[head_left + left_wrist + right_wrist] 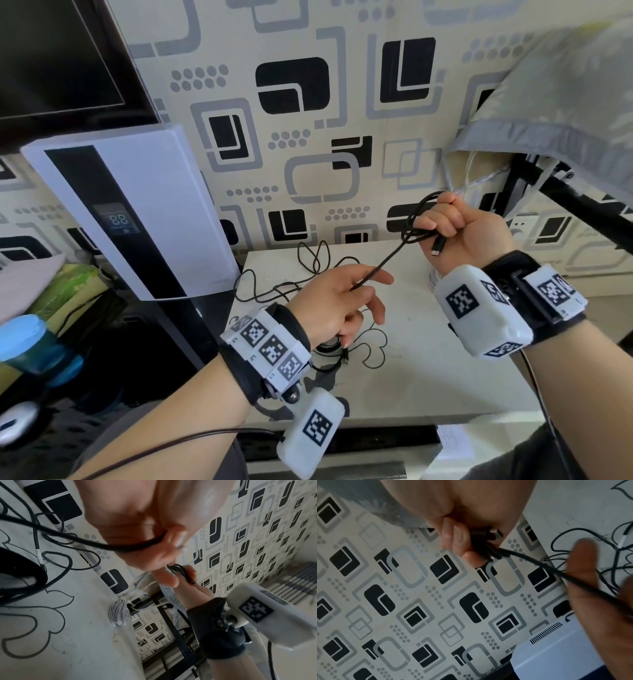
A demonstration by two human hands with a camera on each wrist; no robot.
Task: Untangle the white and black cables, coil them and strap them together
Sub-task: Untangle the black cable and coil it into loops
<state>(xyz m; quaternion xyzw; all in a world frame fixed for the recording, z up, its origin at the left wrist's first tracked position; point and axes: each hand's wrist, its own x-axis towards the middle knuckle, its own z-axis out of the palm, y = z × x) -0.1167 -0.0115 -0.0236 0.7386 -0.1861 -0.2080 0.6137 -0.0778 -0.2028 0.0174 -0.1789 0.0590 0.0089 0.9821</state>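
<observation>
Patterned wallpaper with black and grey rounded squares is seen behind a pale desk printed with black outline drawings. A white and black appliance with a small digital display is stood at the back left of the desk, beside a dark screen, and a grey pillow is seen at upper right. The black cable is held above the desk by both hands. Several gathered loops of it are gripped in the right hand, whose fingers are curled tightly round the bundle, and the plug end is left sticking out below the fist. From that bundle a single taut strand is run down and leftward to the left hand, where it is pinched between thumb and forefinger while the other fingers are held loosely spread. The rest of the black cable is left lying in loose tangled curves on the desk behind and under the left hand. The white cable is seen as a coiled bundle resting at the desk's far right edge, well apart from the black one, in the left wrist view. Marker-covered camera units are strapped to both wrists.
</observation>
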